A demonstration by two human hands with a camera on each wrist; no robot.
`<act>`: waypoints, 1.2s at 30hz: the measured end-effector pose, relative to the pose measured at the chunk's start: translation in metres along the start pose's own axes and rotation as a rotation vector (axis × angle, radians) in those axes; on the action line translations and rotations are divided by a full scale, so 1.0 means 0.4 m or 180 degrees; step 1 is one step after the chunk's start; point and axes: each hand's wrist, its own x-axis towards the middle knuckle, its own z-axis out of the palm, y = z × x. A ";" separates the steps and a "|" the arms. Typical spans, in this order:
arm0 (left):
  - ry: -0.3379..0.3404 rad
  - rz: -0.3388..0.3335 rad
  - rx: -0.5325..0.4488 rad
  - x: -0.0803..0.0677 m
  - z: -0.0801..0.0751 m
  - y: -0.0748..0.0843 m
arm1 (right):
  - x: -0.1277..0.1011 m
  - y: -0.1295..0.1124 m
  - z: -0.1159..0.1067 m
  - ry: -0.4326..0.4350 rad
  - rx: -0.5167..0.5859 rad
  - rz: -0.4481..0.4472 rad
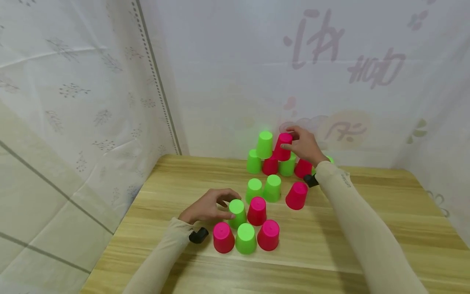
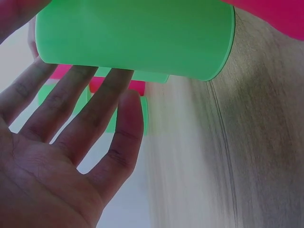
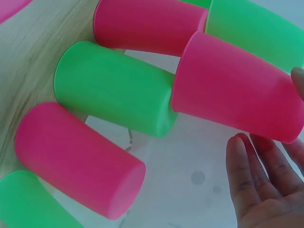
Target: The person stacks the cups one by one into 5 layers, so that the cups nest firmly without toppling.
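My left hand point(image 1: 206, 207) holds an upside-down green cup point(image 1: 237, 209) by its sides, thumb on the near side and fingers behind. In the left wrist view, those fingers point(image 2: 90, 102) reach along the underside of the same cup. At the back, my right hand point(image 1: 306, 146) has thumb and fingers around the top of a pink cup point(image 1: 283, 150). That cup sits on the second tier of a stack, over a pink cup point(image 1: 270, 165) and a green cup point(image 1: 288, 165). An upper green cup point(image 1: 264, 144) stands just left of it.
The back row also has an end green cup point(image 1: 253, 162) and a pink cup point(image 1: 302, 168). Loose upside-down cups, such as a front green cup point(image 1: 246, 239) and a right pink cup point(image 1: 296, 196), stand on the wooden table point(image 1: 176, 175). A printed curtain point(image 1: 220, 81) hangs behind.
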 end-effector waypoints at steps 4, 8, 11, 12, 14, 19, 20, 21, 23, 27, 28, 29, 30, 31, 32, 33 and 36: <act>-0.0019 -0.0015 -0.0028 0.000 0.000 -0.003 | -0.011 0.005 -0.012 -0.0037 0.0026 -0.0008; -0.0016 -0.0022 0.0001 0.000 0.001 -0.004 | -0.024 0.014 -0.024 -0.0038 0.0000 -0.0019; -0.0001 -0.0027 0.0035 0.000 0.001 -0.004 | -0.036 0.021 -0.032 -0.0033 -0.0017 -0.0039; 0.0003 -0.0025 0.0045 0.001 0.001 -0.003 | -0.040 0.022 -0.034 -0.0032 -0.0020 -0.0038; 0.0009 -0.0022 0.0066 0.001 0.000 0.000 | -0.049 0.027 -0.037 -0.0036 -0.0009 -0.0019; 0.0051 0.0039 0.0186 0.003 -0.010 0.014 | -0.076 0.041 -0.045 0.0003 0.0089 0.0001; 0.0070 0.0048 0.0213 0.003 -0.013 0.018 | -0.082 0.045 -0.048 0.0024 0.0106 -0.0012; 0.0093 0.0056 0.0234 0.003 -0.017 0.023 | -0.088 0.047 -0.050 0.0047 0.0123 -0.0019; 0.0129 0.0076 0.0242 0.004 -0.025 0.033 | -0.102 0.054 -0.054 0.0077 0.0159 -0.0025; 0.0106 0.0114 0.0199 0.006 -0.040 0.055 | -0.135 0.065 -0.055 0.0039 0.0176 -0.0030; 0.0084 0.0121 0.0189 0.007 -0.045 0.061 | -0.145 0.067 -0.054 0.0024 0.0180 -0.0028; 0.0062 0.0132 0.0194 0.008 -0.049 0.067 | -0.155 0.070 -0.053 0.0008 0.0158 -0.0022; 0.0044 0.0136 0.0198 0.009 -0.054 0.074 | -0.165 0.073 -0.051 -0.0012 0.0136 -0.0025; 0.0035 0.0137 0.0190 0.010 -0.059 0.081 | -0.175 0.077 -0.048 -0.0032 0.0108 -0.0033; 0.0029 0.0142 0.0203 0.011 -0.065 0.090 | -0.186 0.078 -0.045 -0.0070 0.0085 -0.0043; 0.0041 0.0158 0.0235 0.013 -0.070 0.100 | -0.197 0.080 -0.042 -0.0110 0.0056 -0.0067; 0.0152 0.0196 0.0285 0.024 -0.086 0.131 | -0.229 0.092 -0.028 -0.0246 -0.0057 -0.0164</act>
